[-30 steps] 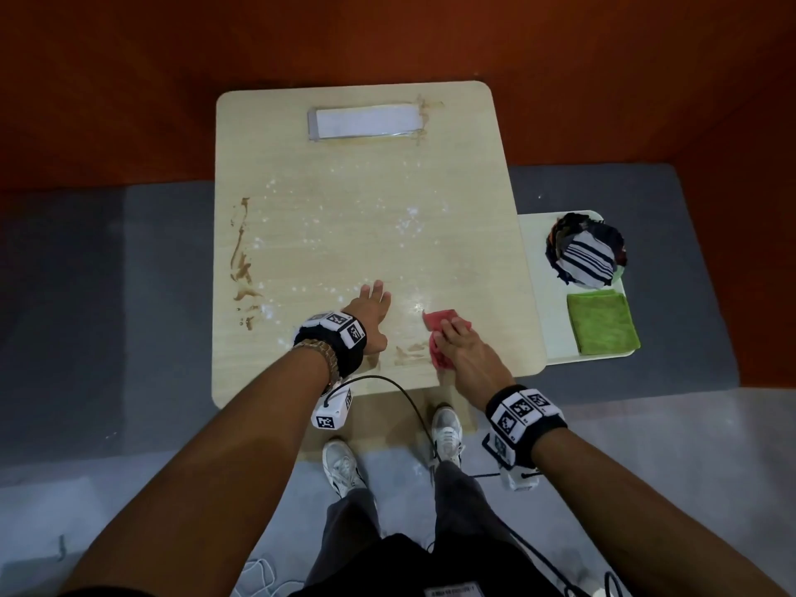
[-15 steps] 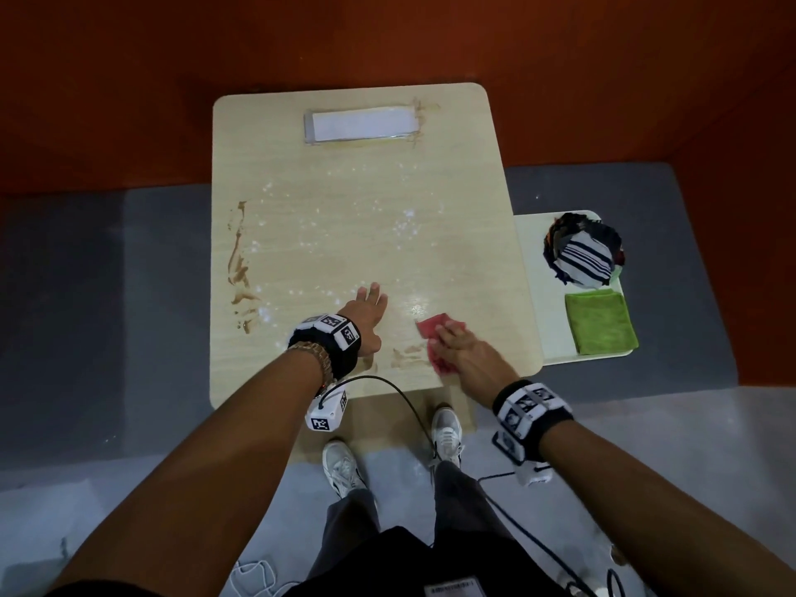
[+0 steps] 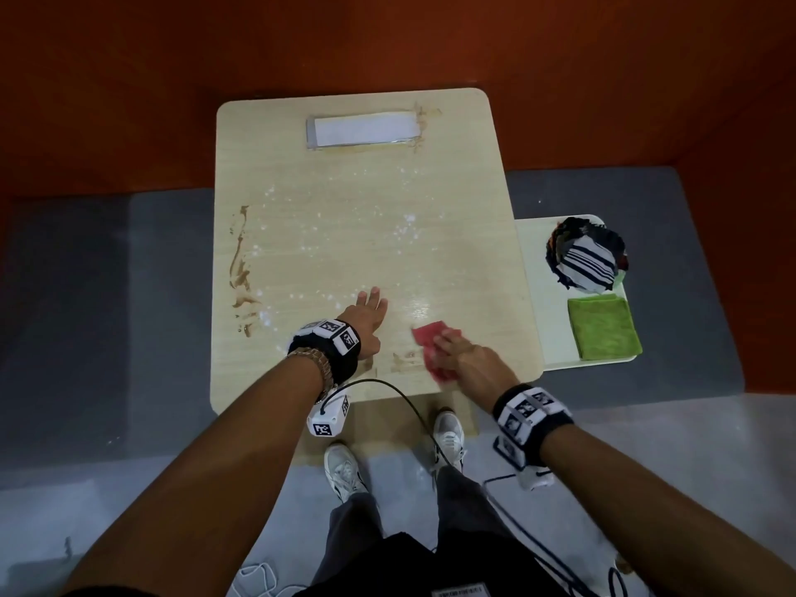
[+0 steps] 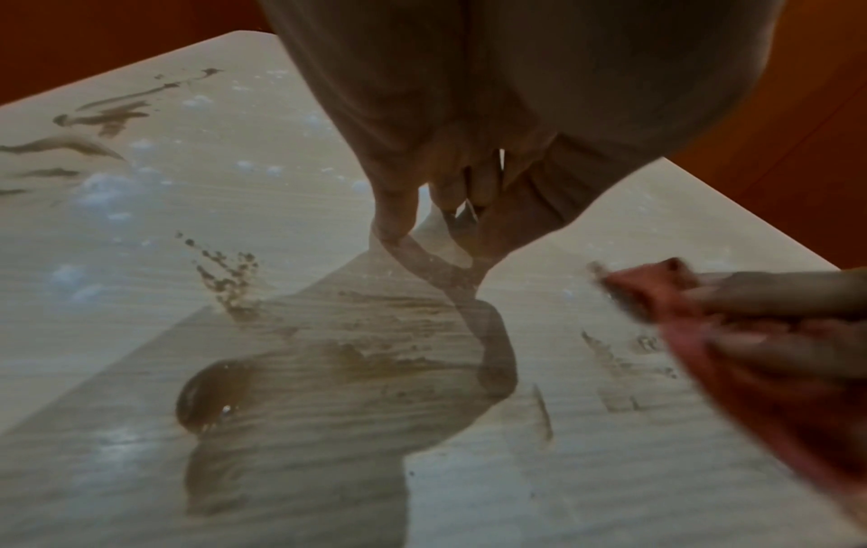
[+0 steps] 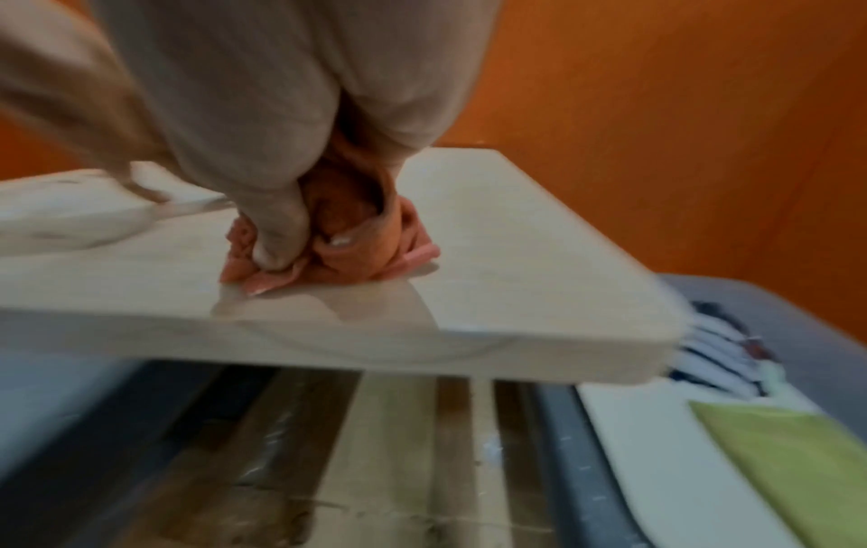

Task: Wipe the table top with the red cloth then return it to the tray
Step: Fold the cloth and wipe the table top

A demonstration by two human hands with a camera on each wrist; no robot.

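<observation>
The red cloth (image 3: 428, 338) lies bunched on the wooden table top (image 3: 366, 209) near its front edge. My right hand (image 3: 465, 364) grips it, thumb and fingers curled into the folds (image 5: 375, 259), and presses it down. The cloth sits just right of a brown smear (image 3: 405, 359). My left hand (image 3: 366, 312) rests flat on the table to the left of the cloth, fingers straight, holding nothing. The white tray (image 3: 542, 295) stands lower, at the table's right side.
On the tray lie a folded green cloth (image 3: 603, 327) and a pile of dark striped cloths (image 3: 588, 260). Brown streaks (image 3: 241, 269) run along the table's left edge, with white spots scattered mid-table. A white strip (image 3: 362, 129) lies at the far end. Orange walls stand behind.
My right hand has slid the red cloth slightly left and nearer, toward the brown smear at the front. The left hand has stayed in place.
</observation>
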